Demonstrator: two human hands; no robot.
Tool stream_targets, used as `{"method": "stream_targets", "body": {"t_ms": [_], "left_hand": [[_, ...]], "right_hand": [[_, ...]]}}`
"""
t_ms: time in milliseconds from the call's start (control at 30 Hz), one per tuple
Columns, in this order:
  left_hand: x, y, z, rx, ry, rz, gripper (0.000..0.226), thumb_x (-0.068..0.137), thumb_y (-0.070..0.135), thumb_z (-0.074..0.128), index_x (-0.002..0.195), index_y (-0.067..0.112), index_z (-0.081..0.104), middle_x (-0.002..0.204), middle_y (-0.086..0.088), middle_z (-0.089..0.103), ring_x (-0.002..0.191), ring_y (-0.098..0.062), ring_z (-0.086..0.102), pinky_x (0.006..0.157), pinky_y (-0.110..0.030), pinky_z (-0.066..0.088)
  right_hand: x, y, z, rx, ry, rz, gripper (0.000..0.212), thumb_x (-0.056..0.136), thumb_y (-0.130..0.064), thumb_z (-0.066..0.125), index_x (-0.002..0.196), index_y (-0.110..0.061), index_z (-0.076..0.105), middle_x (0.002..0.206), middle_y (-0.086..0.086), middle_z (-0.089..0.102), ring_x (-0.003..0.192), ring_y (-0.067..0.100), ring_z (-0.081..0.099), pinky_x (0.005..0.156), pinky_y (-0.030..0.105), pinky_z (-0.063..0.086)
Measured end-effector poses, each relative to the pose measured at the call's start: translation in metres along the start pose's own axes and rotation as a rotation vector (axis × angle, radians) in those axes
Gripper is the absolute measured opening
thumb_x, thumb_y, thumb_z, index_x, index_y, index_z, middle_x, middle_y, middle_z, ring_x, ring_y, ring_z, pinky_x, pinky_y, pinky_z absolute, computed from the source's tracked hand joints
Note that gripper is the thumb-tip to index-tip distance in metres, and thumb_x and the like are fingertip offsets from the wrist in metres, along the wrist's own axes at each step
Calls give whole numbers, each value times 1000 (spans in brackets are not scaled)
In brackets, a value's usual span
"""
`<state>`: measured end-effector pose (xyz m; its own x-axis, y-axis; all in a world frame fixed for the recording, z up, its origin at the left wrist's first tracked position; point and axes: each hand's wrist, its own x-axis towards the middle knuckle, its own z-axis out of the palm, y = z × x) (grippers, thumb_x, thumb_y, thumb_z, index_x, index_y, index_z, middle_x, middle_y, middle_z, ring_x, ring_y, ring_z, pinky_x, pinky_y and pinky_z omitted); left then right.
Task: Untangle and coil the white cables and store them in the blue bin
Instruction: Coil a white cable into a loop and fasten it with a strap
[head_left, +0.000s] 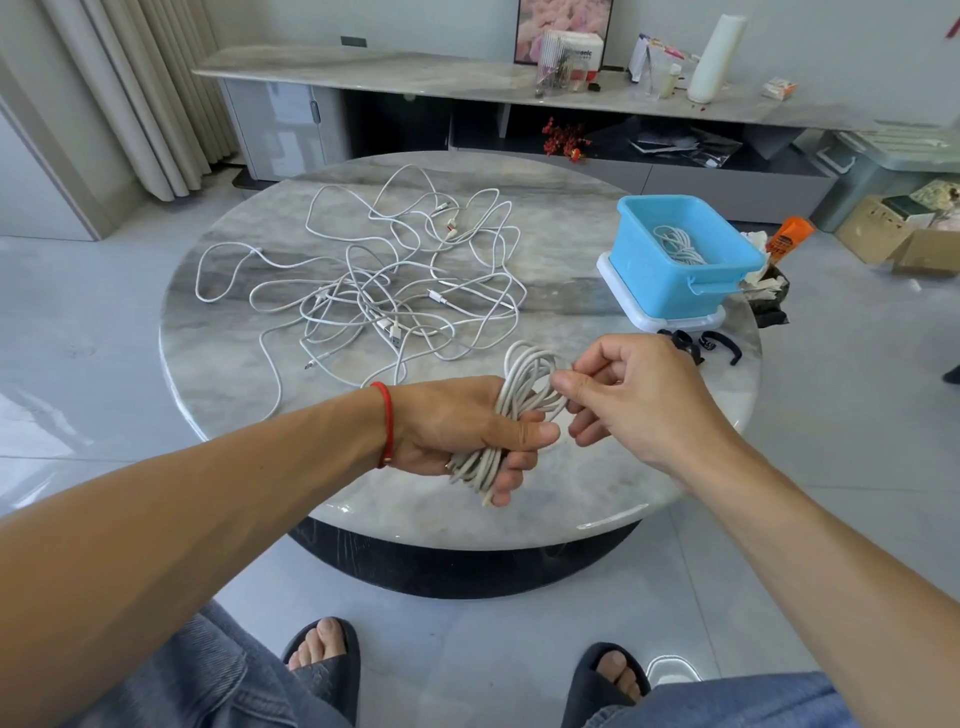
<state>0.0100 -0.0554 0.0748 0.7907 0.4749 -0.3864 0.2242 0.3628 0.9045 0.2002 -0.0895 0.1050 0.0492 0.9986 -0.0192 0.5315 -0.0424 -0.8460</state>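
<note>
White cable coil (519, 410) in left hand (457, 426) grip, right hand (639, 400) pinching its top

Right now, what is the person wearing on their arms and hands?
Both forearms are bare, with no sleeves showing. The left wrist carries a thin red string bracelet, and the left hand has a ring on one finger. The right hand shows nothing worn.

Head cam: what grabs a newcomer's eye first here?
Front and centre, the left hand grips a coiled white cable over the near edge of the round marble table, while the right hand pinches a strand at the coil's top. Behind them a tangle of white cables sprawls across the table's middle. At the right side sits a blue bin with one coil already inside.
</note>
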Motion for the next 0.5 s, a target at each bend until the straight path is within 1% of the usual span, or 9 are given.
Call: {"method": "stream_targets", "body": {"t_ms": [67, 100, 167, 233, 267, 300, 367, 433, 500], "left_hand": [[2, 1, 0, 8, 62, 9, 25, 102, 16, 57, 81, 14, 45, 66, -7, 39, 55, -19, 45, 57, -34, 50], [3, 1, 2, 30, 105, 22, 25, 102, 16, 57, 79, 14, 48, 65, -7, 39, 54, -18, 44, 56, -34, 48], [4, 2, 9, 140, 198, 71, 22, 102, 15, 57, 80, 13, 58, 62, -5, 41, 51, -18, 44, 52, -32, 45], [6, 4, 20, 337, 296, 123, 14, 101, 16, 58, 93, 6, 56, 61, -4, 46, 47, -17, 48, 43, -25, 41], [9, 5, 24, 453, 348, 142, 15, 100, 17, 58, 97, 4, 54, 61, -4, 50, 44, -17, 50, 39, -22, 39], [11, 6, 27, 571, 389, 154, 14, 99, 18, 57, 97, 5, 53, 59, -6, 56, 42, -16, 51, 38, -20, 37], [17, 9, 29, 740, 445, 111, 13, 97, 18, 55, 101, 6, 52, 58, -11, 62, 38, -14, 52, 38, -18, 37], [24, 10, 25, 774, 508, 48, 24, 96, 17, 54, 113, 4, 43, 59, -8, 60, 39, -13, 55, 40, -19, 39], [31, 13, 22, 772, 572, 31, 40, 96, 15, 52, 128, 2, 31, 62, -5, 58, 45, -18, 60, 45, -25, 46]], "right_hand": [[1, 1, 2, 8, 41, 44, 22, 90, -26, 80, 93, -10, 65, 79, 7, 75, 64, 21, 76, 68, 39, 65], [1, 1, 2, 119, 18, 115, 25, 91, -26, 78, 101, -10, 62, 90, 9, 75, 71, 21, 78, 76, 40, 65], [1, -5, 7, 465, -166, 256, 32, 92, -28, 75, 106, -5, 57, 102, 17, 71, 84, 29, 76, 87, 46, 62], [0, -8, 19, 653, -276, 279, 54, 84, -47, 80, 111, -5, 58, 100, 23, 68, 87, 36, 70, 82, 50, 59], [3, -6, 28, 656, -215, 289, 70, 74, -57, 85, 115, -7, 58, 104, 21, 69, 91, 35, 71, 83, 51, 58], [5, -4, 36, 623, -97, 295, 78, 65, -59, 90, 120, -13, 59, 110, 15, 71, 97, 31, 73, 87, 50, 59], [9, -3, 47, 578, 103, 277, 57, 69, -37, 88, 119, -24, 63, 108, 8, 74, 99, 22, 74, 87, 40, 60], [15, -5, 50, 629, 171, 266, 37, 78, -15, 78, 113, -23, 68, 99, 12, 76, 88, 21, 74, 74, 33, 59], [22, -10, 50, 679, 239, 251, 24, 85, -6, 74, 105, -18, 72, 92, 12, 77, 75, 18, 71, 63, 27, 56]]}}
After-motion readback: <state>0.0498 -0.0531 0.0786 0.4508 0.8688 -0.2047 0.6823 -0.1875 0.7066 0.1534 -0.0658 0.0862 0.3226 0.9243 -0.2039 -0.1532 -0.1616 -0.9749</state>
